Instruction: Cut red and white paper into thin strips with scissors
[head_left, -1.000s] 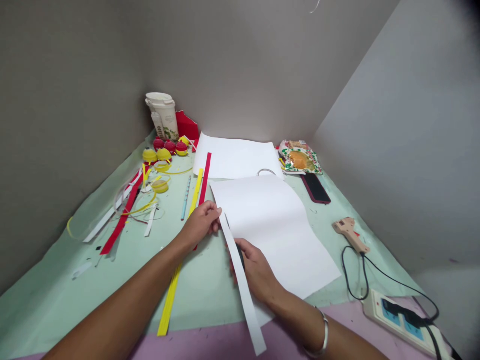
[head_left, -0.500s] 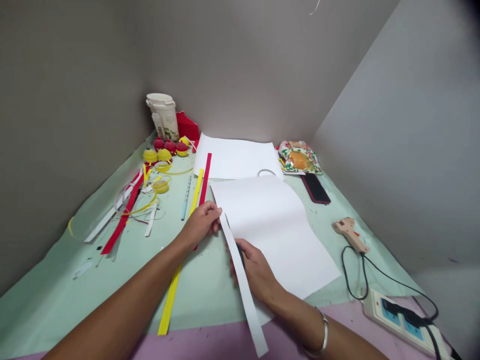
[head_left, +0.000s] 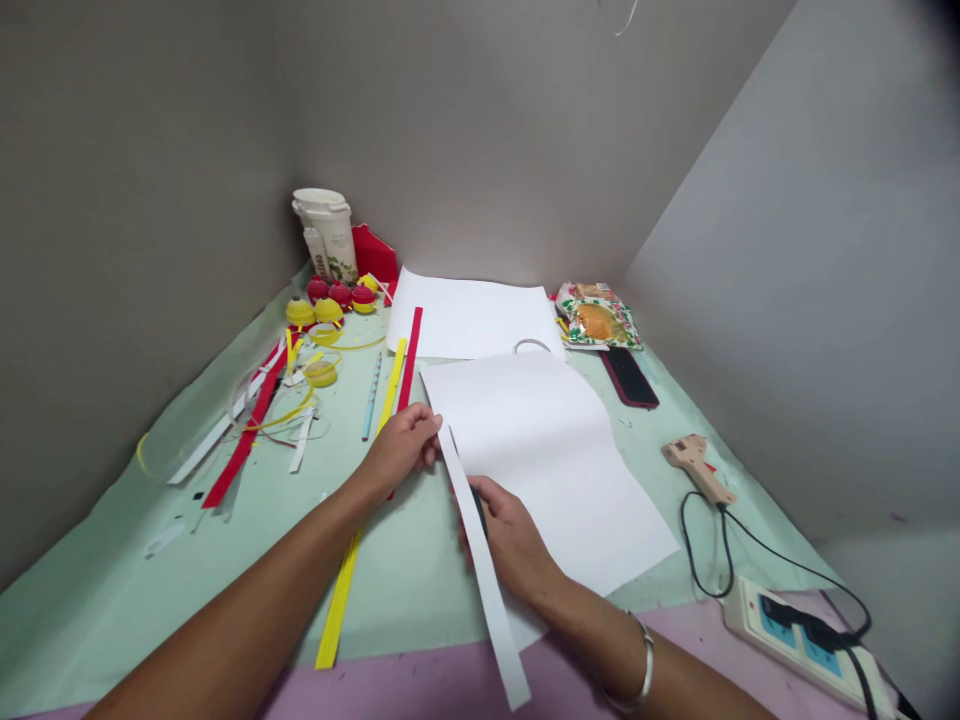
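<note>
Your green tablecloth (head_left: pixel 412 600) carries a cup (head_left: pixel 328 235), a yellow strip (head_left: pixel 343 605), a phone (head_left: pixel 631 378), a glue gun (head_left: pixel 698 468) and the nearer white sheet (head_left: pixel 551 450)

White cup (head_left: pixel 330 238) — sideways lettering, too blurred, no words readable

one head-worn camera looks forward and down across the tabletop (head_left: pixel 247 580) from its near side, facing the back wall (head_left: pixel 472 150); the left hand (head_left: pixel 403 442) and right hand (head_left: pixel 511 532) show close, just below mid-view, both forearms (head_left: pixel 255 590) crossing the bottom edge.
</note>
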